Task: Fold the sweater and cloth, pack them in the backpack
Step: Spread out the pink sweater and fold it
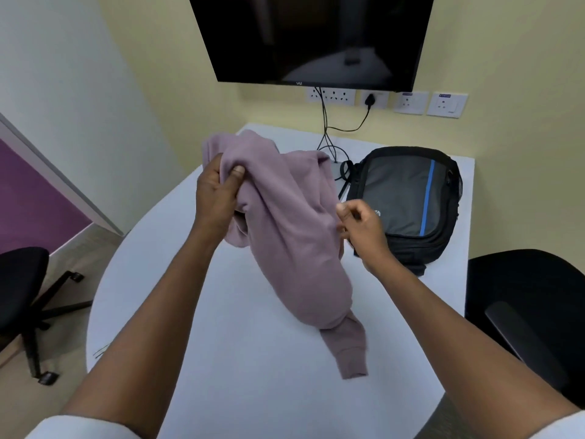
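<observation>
Sweater (285, 223) hangs bunched above the table (196, 312), one cuff trailing on the near surface; left hand (215, 198) grips its upper fabric; right hand (361, 226) pinches its right edge; backpack (408, 204) lies flat just right.

I'm getting even, soft indoor light with faint shadows on the table (240, 359). Wide-angle distortion is bending the edges, the screen (311, 36) is reflecting dimly, and everything is looking slightly soft.
</observation>
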Motion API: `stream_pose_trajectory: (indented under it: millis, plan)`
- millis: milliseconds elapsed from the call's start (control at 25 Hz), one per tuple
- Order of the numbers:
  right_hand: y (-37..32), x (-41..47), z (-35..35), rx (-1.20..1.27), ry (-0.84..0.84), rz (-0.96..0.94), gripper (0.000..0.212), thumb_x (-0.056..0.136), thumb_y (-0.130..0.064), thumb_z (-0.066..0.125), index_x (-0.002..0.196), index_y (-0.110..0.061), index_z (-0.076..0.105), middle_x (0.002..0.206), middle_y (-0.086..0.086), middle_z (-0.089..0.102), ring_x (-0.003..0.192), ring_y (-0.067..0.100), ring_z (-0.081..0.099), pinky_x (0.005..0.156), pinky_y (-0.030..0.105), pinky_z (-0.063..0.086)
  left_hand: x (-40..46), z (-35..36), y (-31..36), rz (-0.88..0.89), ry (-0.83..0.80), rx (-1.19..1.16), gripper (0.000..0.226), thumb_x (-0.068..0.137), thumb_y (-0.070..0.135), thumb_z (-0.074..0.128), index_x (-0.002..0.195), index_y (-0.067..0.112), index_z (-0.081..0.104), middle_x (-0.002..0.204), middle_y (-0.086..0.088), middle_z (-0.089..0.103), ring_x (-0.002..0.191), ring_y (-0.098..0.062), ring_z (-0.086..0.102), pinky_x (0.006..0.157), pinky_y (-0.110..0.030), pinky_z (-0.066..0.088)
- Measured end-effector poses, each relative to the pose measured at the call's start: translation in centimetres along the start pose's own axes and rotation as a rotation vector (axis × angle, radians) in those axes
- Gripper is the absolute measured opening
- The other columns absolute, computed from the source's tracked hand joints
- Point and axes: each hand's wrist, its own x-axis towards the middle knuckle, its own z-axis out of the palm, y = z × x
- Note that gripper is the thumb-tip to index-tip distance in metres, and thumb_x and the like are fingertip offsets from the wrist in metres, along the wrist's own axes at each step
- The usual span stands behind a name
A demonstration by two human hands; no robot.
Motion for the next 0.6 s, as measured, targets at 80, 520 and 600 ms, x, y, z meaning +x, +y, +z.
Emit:
stream_pose_trajectory:
  millis: [80, 520, 600]
  plan:
    - [0.0, 0.7, -0.1, 0.021, 0.054, 0.079, 0.066, 0.071, -0.067, 0.073, 0.116, -0.023, 0.054, 0.119, -0.004, 0.06, 0.097, 0.023, 0.066, 0.07, 0.033, 0.056, -0.8, 0.1, 0.7, 0.0, -0.108, -0.066, 0.011, 0.092, 0.021, 0.059, 0.098, 0.024, 0.068, 0.093, 0.008, 0.071, 0.091, -0.011, 0.066, 0.078, -0.028, 0.053]
    - [9.3, -2.7, -1.0, 0.01, 0.119, 0.767, 0.019, 0.082, -0.019, 0.076, 0.093, -0.013, 0.06, 0.058, 0.007, 0.053, 0.047, 0.016, 0.042, 0.044, 0.025, 0.036, -10.2, 1.6, -11.1, -0.579, -0.947, 0.646, 0.021, 0.089, 0.035, 0.068, 0.107, 0.024, 0.074, 0.112, 0.01, 0.07, 0.109, -0.009, 0.06, 0.092, -0.021, 0.045]
    - [10.3, -4.3, -2.3, 0.004, 0.129, 0.769, 0.025, 0.075, -0.006, 0.072, 0.098, -0.007, 0.061, 0.069, 0.01, 0.057, 0.057, 0.02, 0.048, 0.054, 0.031, 0.042, -10.8, 1.8, -12.9, -0.478, -0.7, 0.669, 0.045, 0.081, 0.047, 0.073, 0.121, 0.029, 0.062, 0.117, 0.011, 0.064, 0.109, -0.011, 0.059, 0.092, -0.026, 0.045]
